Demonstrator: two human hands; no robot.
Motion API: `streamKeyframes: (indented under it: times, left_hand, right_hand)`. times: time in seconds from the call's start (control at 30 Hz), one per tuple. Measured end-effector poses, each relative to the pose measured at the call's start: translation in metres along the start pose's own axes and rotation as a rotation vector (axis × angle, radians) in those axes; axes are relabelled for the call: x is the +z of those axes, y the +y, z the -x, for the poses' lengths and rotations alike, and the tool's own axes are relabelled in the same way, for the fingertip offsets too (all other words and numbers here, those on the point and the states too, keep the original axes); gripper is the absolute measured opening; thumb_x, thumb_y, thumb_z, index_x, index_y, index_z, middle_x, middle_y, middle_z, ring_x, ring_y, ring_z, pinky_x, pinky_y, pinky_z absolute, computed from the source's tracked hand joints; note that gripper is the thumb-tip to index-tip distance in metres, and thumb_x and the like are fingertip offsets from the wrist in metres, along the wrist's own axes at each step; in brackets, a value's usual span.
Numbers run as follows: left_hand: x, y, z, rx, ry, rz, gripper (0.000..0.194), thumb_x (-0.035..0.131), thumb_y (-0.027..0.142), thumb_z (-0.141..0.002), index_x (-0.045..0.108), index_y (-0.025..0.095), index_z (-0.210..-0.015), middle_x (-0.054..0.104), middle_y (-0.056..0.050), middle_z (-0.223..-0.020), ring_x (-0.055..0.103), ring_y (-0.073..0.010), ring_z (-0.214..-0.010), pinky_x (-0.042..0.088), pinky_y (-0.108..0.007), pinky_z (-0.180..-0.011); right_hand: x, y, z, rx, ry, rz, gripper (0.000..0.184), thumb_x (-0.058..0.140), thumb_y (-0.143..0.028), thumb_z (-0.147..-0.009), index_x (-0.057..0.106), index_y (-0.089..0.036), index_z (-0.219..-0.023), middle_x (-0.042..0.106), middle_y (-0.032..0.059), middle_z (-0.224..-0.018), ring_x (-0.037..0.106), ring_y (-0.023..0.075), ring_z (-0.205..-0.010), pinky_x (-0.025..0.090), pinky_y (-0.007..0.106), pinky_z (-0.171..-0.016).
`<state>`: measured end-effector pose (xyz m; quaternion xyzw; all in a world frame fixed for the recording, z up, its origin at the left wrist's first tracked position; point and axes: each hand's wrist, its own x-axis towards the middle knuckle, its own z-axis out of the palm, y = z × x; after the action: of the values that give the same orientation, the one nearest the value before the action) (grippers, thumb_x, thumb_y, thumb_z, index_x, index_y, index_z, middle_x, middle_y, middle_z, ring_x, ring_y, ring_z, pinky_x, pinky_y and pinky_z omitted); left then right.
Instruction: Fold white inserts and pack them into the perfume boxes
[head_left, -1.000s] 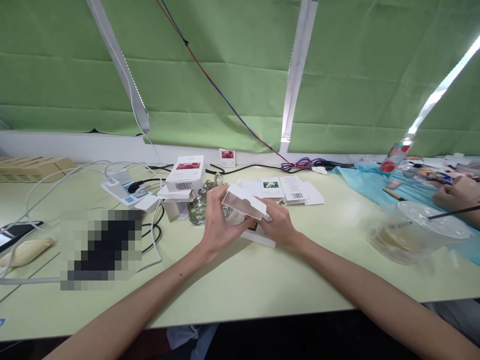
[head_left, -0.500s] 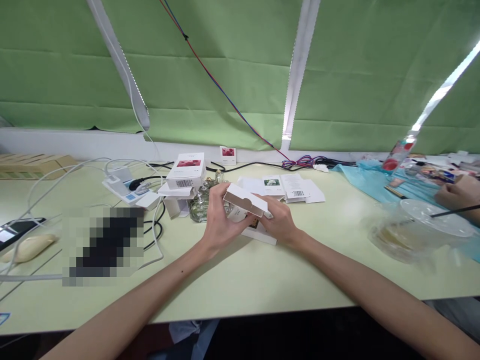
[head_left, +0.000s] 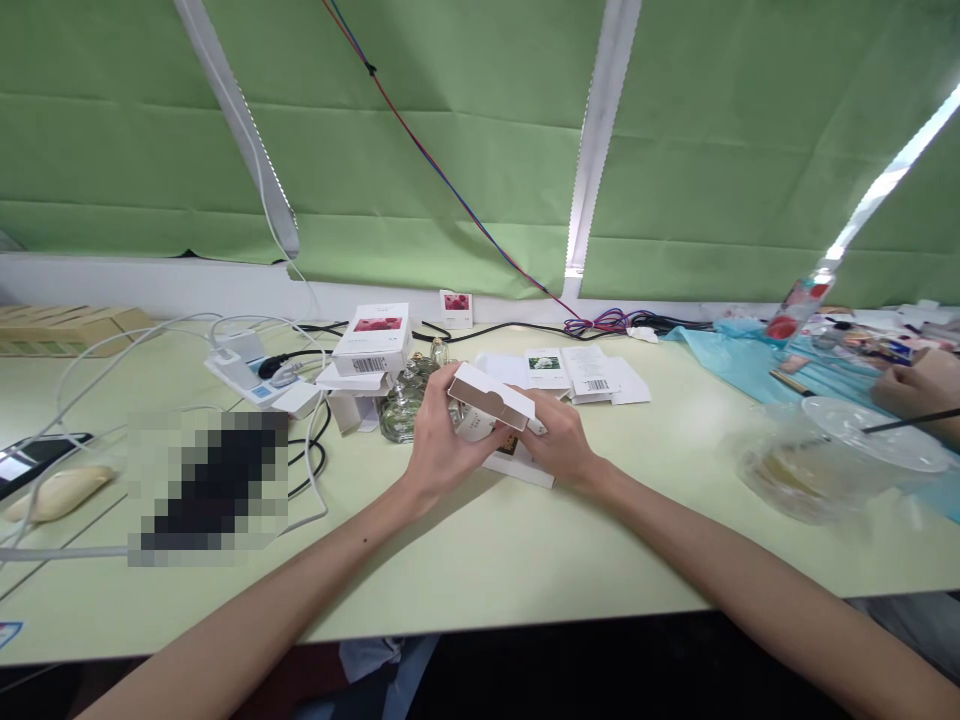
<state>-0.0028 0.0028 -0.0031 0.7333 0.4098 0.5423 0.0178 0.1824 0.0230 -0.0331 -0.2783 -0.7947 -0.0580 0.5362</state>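
Above the table in front of me, my left hand point(head_left: 437, 440) and my right hand point(head_left: 559, 432) both grip a small white cardboard box point(head_left: 489, 382). The end of the box facing me is open and shows its brown-grey inside. My left fingers and thumb wrap its left side; the right hand closes on its right side. Beneath the hands is a white carton piece point(head_left: 534, 472) with a dark picture, partly covered. Just left of my left hand stand clear glass bottles point(head_left: 397, 412), partly hidden by it.
A white carton with a red flower picture point(head_left: 373, 342) is stacked behind left. Flattened white cartons point(head_left: 591, 372) lie behind right. Cables and a power strip point(head_left: 244, 375) are at left. A bagged drink cup point(head_left: 825, 460) stands right, near another person's hand point(head_left: 916, 388).
The view has shifted slightly. Both hands keep the same grip on the white box, with almost no visible movement.
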Motion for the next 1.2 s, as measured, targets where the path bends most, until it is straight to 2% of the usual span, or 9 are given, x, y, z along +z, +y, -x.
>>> streamKeyframes:
  times: [0.17,0.33,0.5,0.73,1.03,1.2]
  left_hand:
    - [0.0003,0.0017,-0.0003,-0.009,0.000,0.019,0.078,0.086,0.040,-0.069,0.042,0.024,-0.132,0.057,-0.010,-0.121,0.065,-0.0236,-0.101,0.056,-0.036,-0.081]
    - [0.0011,0.0003,-0.0002,0.013,-0.005,0.020,0.079,0.084,0.041,-0.071,0.043,0.023,-0.136,0.058,-0.012,-0.125,0.064,-0.0264,-0.108,0.056,-0.040,-0.087]
    - [0.0019,-0.0026,-0.0008,0.054,0.007,-0.001,0.080,0.085,0.040,-0.071,0.043,0.023,-0.137,0.059,-0.013,-0.126,0.063,-0.0283,-0.112,0.055,-0.042,-0.091]
    - [0.0017,-0.0024,-0.0020,0.074,0.009,0.000,0.078,0.085,0.038,-0.071,0.045,0.022,-0.135,0.060,-0.012,-0.123,0.064,-0.0284,-0.111,0.055,-0.041,-0.091]
    - [0.0010,-0.0018,-0.0017,0.077,0.008,-0.002,0.081,0.086,0.038,-0.070,0.043,0.022,-0.138,0.059,-0.013,-0.126,0.063,-0.0285,-0.114,0.055,-0.040,-0.092]
    - [0.0006,-0.0008,-0.0022,0.094,0.011,-0.005,0.076,0.085,0.037,-0.071,0.046,0.022,-0.135,0.060,-0.012,-0.123,0.064,-0.0274,-0.111,0.056,-0.037,-0.086]
  right_hand:
    - [-0.0002,-0.0010,-0.0003,0.011,-0.001,-0.003,0.043,0.056,-0.017,-0.094,0.057,-0.028,-0.135,0.075,0.0063,-0.109,0.073,0.0220,-0.092,0.061,0.036,-0.082]
    - [-0.0005,-0.0006,-0.0011,-0.007,-0.012,-0.014,0.045,0.055,-0.018,-0.095,0.054,-0.028,-0.139,0.074,0.0064,-0.112,0.072,0.0209,-0.095,0.060,0.034,-0.083]
    - [-0.0020,-0.0024,-0.0035,0.007,-0.028,-0.045,0.037,0.055,-0.016,-0.095,0.060,-0.027,-0.130,0.075,0.0053,-0.104,0.072,0.0192,-0.087,0.060,0.033,-0.078]
    - [-0.0013,-0.0017,-0.0033,-0.003,0.002,-0.033,0.038,0.057,-0.019,-0.094,0.058,-0.027,-0.132,0.075,0.0065,-0.109,0.073,0.0213,-0.094,0.062,0.034,-0.078]
    - [-0.0026,-0.0022,-0.0026,0.007,-0.003,-0.080,0.041,0.059,-0.016,-0.093,0.059,-0.027,-0.132,0.075,0.0056,-0.111,0.072,0.0205,-0.097,0.060,0.032,-0.082]
    - [-0.0028,-0.0020,-0.0030,-0.001,-0.002,-0.102,0.041,0.059,-0.012,-0.091,0.060,-0.025,-0.130,0.075,0.0061,-0.109,0.072,0.0195,-0.094,0.059,0.031,-0.080]
